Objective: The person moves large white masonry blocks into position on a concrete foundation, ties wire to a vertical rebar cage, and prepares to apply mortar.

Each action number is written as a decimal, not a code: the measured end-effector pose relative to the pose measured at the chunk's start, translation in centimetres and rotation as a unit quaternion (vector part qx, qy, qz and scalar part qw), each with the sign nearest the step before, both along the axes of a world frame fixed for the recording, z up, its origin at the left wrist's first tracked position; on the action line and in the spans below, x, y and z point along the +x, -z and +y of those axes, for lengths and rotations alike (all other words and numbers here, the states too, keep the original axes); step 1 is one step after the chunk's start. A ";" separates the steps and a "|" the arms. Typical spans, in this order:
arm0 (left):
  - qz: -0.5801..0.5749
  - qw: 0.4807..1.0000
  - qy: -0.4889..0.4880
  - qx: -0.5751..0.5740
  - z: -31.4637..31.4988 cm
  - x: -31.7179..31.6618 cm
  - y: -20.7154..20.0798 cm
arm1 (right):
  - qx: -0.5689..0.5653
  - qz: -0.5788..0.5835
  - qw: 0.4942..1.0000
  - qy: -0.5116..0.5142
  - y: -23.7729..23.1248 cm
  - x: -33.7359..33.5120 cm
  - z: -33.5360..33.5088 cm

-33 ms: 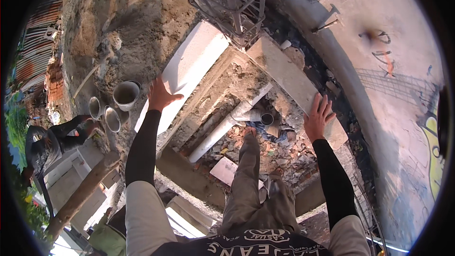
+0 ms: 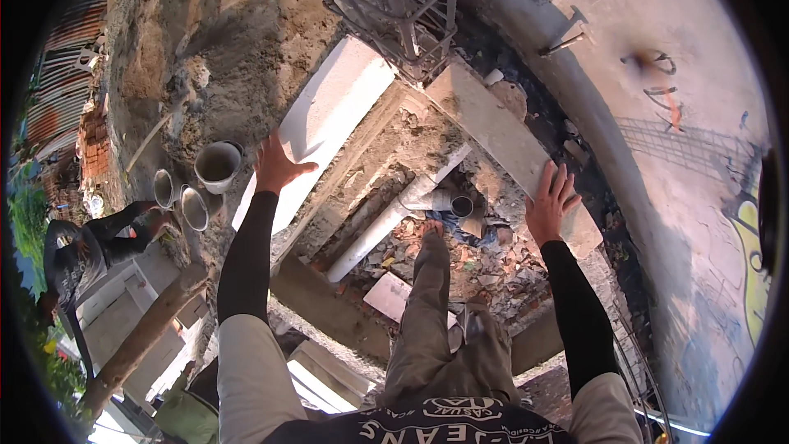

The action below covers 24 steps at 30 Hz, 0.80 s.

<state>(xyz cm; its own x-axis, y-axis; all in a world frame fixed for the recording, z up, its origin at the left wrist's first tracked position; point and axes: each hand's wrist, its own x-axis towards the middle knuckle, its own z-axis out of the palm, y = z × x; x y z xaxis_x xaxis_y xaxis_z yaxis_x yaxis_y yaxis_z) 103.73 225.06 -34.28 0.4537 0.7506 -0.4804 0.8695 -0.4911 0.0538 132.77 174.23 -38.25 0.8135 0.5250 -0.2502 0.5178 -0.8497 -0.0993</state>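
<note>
Bracing over a rubble-filled trench, both arms are being stretched out. The left hand (image 2: 275, 166) is being spread wide, fingers splayed, on the white slab (image 2: 329, 119), whose long axis is running up and right, away from the palm. The right hand (image 2: 549, 203) is being pressed open on the grey slab (image 2: 497, 136). A white pipe (image 2: 386, 222) is lying between the 2 hands, below them.

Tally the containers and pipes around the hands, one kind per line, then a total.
Buckets by the left hand: 3
White pipes in the pit: 1
Concrete slabs under the right hand: 1
Total: 5
</note>
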 end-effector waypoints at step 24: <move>-0.029 0.997 0.007 0.066 -2.1 -0.3 2.2 | -0.015 -0.015 1.000 -0.013 0.3 -0.3 -0.2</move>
<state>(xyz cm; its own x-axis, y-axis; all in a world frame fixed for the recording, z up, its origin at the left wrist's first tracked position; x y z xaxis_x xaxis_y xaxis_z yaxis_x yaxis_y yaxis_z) 103.48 222.92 -36.46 0.4893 0.7990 -0.3495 0.8596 -0.5096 0.0383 132.47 174.03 -38.58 0.8072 0.5382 -0.2423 0.5415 -0.8386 -0.0587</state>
